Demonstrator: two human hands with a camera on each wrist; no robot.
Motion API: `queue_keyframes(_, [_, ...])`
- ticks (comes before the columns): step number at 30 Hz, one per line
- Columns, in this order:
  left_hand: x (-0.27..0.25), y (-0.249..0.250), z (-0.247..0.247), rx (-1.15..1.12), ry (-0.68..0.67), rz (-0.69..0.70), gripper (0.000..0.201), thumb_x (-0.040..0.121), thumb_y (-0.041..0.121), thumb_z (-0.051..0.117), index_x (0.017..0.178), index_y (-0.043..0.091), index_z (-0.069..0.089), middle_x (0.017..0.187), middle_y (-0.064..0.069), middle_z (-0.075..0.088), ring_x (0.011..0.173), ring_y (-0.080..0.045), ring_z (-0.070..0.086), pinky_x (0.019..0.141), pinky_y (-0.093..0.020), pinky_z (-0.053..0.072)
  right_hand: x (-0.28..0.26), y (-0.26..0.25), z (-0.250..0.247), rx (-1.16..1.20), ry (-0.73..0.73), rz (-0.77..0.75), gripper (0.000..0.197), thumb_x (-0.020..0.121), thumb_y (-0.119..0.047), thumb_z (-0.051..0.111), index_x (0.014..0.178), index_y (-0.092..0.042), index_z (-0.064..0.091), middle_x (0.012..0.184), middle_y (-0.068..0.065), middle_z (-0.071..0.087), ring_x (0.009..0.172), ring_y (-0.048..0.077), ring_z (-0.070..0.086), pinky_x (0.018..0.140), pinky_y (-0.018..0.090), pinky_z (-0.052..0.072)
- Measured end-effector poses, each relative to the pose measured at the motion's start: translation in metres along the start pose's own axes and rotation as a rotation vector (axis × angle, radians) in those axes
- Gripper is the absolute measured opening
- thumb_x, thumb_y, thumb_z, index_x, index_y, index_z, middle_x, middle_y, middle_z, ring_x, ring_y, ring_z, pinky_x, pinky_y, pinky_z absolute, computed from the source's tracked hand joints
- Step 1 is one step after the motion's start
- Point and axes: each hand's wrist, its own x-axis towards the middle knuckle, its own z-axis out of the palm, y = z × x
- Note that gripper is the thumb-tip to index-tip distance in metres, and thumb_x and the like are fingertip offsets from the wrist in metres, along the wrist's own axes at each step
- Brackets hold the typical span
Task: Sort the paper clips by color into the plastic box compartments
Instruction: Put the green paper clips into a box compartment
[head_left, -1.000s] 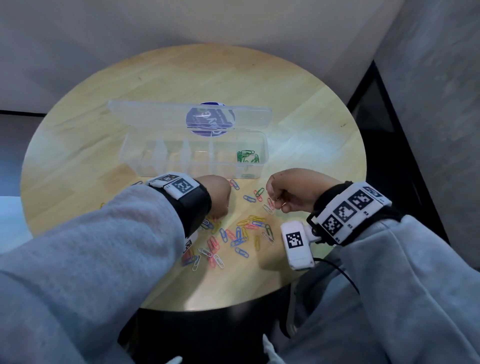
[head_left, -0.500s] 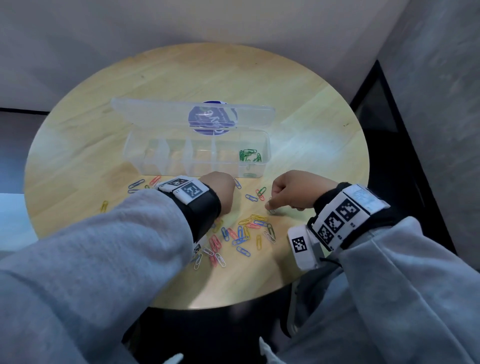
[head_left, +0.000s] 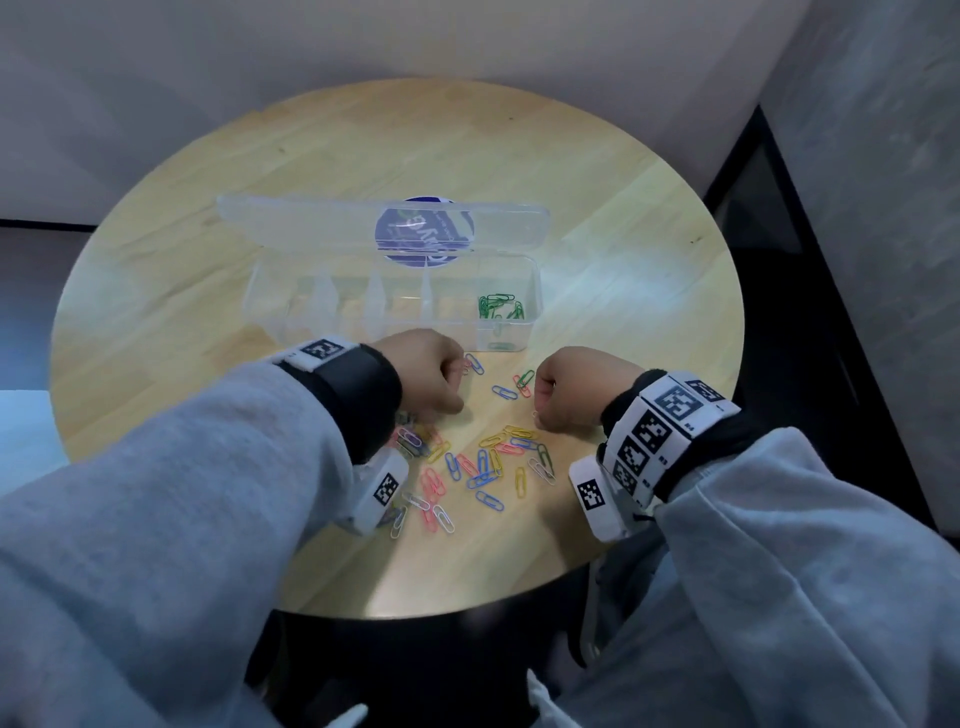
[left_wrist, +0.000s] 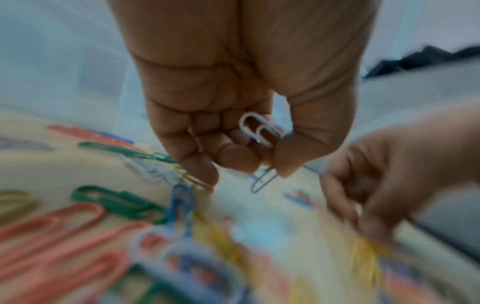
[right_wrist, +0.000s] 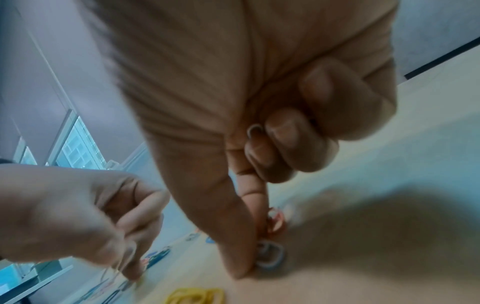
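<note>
A clear plastic box (head_left: 332, 312) stands open mid-table, its lid (head_left: 291, 218) folded back. Green clips (head_left: 500, 306) lie in its rightmost compartment; the other compartments look bare. Loose coloured paper clips (head_left: 483, 460) are scattered in front of the box. My left hand (head_left: 457, 389) hovers just in front of it. In the left wrist view the left hand (left_wrist: 265, 164) cups silvery-white clips (left_wrist: 255, 130) and pinches one more (left_wrist: 263, 181). My right hand (head_left: 540, 405) is down on the table. In the right wrist view the right hand (right_wrist: 249, 263) curls round a silvery clip (right_wrist: 253, 131), with thumb and forefinger at a pale clip (right_wrist: 269, 254) on the wood.
The round wooden table (head_left: 623, 249) ends close to my body. A dark gap (head_left: 810, 364) and a grey wall lie to its right. A blue round sticker (head_left: 423, 231) shows through the lid. Green and red clips (head_left: 524, 382) lie between my hands.
My right hand has dropped from a raised fist so that its fingertips meet the table beside the clips. My left hand has stayed near the box front, curled round its clips.
</note>
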Motion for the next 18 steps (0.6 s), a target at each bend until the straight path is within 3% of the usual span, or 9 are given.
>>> queue_keyframes(3, [0.001,-0.007,-0.01,-0.357,0.03,-0.02,0.025,0.075,-0.002,0.063,0.061,0.016,0.052,0.05,0.006,0.056,0.046,-0.005,0.05,0.048,-0.012,0.042,0.002,0.0,0.001,0.025,-0.019,0.01,0.006,0.079,-0.008,0.058,0.075,-0.012,0.059,0.075,0.007,0.057,0.067,0.022,0.052,0.053,0.021,0.039])
queue_keyframes(6, [0.0,-0.011,-0.014,-0.83,-0.003,-0.045,0.032,0.081,-0.016,0.053,0.061,0.009,0.047,0.045,-0.001,0.057,0.054,-0.018,0.056,0.058,-0.023,0.054,0.002,-0.001,0.001,0.031,-0.036,0.006,0.009,0.076,-0.007,0.058,0.071,-0.013,0.057,0.074,0.006,0.057,0.067,0.021,0.051,0.053,0.021,0.039])
queue_keyframes(11, [-0.005,-0.008,-0.018,-1.328,-0.057,-0.094,0.035,0.086,-0.011,0.036,0.059,0.01,0.036,0.049,-0.003,0.045,0.042,-0.012,0.047,0.064,-0.032,0.061,0.001,0.002,0.002,0.076,-0.071,-0.001,0.015,0.073,-0.009,0.061,0.061,-0.017,0.055,0.071,0.005,0.058,0.066,0.021,0.051,0.059,0.024,0.042])
queue_keyframes(14, [-0.007,-0.007,-0.019,-1.472,-0.125,-0.187,0.029,0.084,-0.006,0.029,0.061,0.011,0.035,0.057,-0.003,0.037,0.038,-0.011,0.041,0.052,-0.022,0.056,-0.004,0.005,-0.007,0.197,-0.089,-0.013,0.012,0.07,-0.014,0.062,0.06,-0.018,0.059,0.068,0.001,0.061,0.063,0.017,0.051,0.062,0.028,0.043])
queue_keyframes(18, [-0.008,-0.006,-0.02,-1.442,-0.215,-0.258,0.023,0.08,0.004,0.027,0.06,0.01,0.039,0.058,-0.004,0.04,0.045,-0.012,0.038,0.039,-0.014,0.04,-0.01,0.006,-0.016,0.339,-0.127,-0.022,0.015,0.075,-0.015,0.058,0.061,-0.017,0.055,0.062,-0.004,0.06,0.051,0.012,0.044,0.053,0.022,0.038])
